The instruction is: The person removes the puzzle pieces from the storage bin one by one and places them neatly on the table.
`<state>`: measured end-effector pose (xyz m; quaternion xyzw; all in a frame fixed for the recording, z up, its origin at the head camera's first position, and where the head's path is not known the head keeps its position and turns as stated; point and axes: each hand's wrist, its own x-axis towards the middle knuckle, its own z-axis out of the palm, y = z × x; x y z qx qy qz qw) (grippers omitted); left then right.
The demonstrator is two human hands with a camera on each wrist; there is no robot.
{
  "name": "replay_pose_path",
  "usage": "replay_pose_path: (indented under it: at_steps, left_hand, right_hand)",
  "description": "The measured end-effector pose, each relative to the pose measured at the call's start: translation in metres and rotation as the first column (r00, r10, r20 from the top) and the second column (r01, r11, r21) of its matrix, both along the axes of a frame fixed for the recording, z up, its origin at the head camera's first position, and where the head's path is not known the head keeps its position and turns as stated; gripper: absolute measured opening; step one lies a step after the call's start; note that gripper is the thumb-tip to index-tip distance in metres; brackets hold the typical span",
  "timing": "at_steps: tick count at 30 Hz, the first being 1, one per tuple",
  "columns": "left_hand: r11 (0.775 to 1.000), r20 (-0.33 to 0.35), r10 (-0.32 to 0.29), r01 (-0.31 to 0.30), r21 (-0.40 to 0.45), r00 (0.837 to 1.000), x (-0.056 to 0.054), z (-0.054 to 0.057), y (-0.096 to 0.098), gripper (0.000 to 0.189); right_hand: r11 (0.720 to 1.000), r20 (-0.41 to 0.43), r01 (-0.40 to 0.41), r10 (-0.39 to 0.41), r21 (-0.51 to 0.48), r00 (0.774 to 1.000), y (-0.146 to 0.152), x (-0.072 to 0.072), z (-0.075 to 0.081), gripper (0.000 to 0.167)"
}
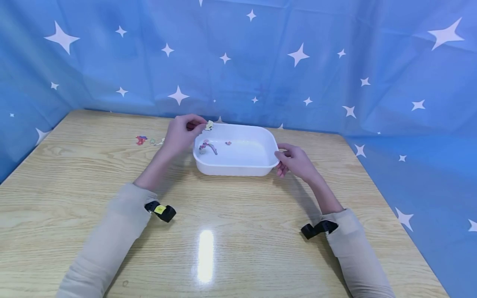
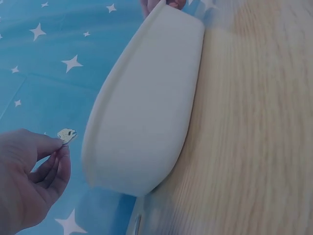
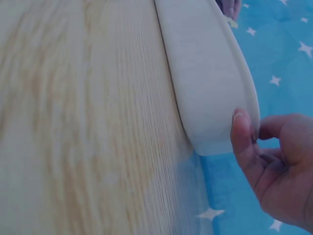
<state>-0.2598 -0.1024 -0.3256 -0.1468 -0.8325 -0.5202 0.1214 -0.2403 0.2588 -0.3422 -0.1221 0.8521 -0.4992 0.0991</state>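
Observation:
Between thumb and fingers my left hand pinches a small flat pale-yellow sticker-like cutout with dark marks, above the far left corner of a white plastic basin. In the left wrist view the cutout stands clear of the basin's wall. My right hand grips the basin's right rim, its thumb and fingers on either side of the wall, as the right wrist view also shows. Inside the basin lie a pink and purple curved piece and a small pink piece.
Left of the basin, on the wooden table, lie a red and blue cutout and a few pale ones, partly behind the left forearm. A blue curtain with white stars hangs along the table's back edge.

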Motion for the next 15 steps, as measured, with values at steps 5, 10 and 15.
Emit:
replay_pose_path:
  at_steps: [5,10,15]
  left_hand:
    - [1.0,0.002,0.02,-0.02,0.018,1.0,0.002,0.0,-0.015,0.017]
    - [0.998,0.008,0.046,-0.046,0.042,0.999,0.003,-0.001,-0.029,0.018]
    - [0.996,0.014,0.077,-0.078,0.047,0.997,0.004,-0.007,-0.045,0.018]
  right_hand:
    - [1.0,-0.013,0.0,0.0,0.006,1.0,0.002,0.001,0.001,0.046]
    - [1.0,-0.021,-0.003,0.004,0.001,1.0,0.002,0.001,0.0,0.046]
    - [1.0,-0.017,-0.005,0.005,0.0,1.0,0.001,0.0,-0.001,0.047]
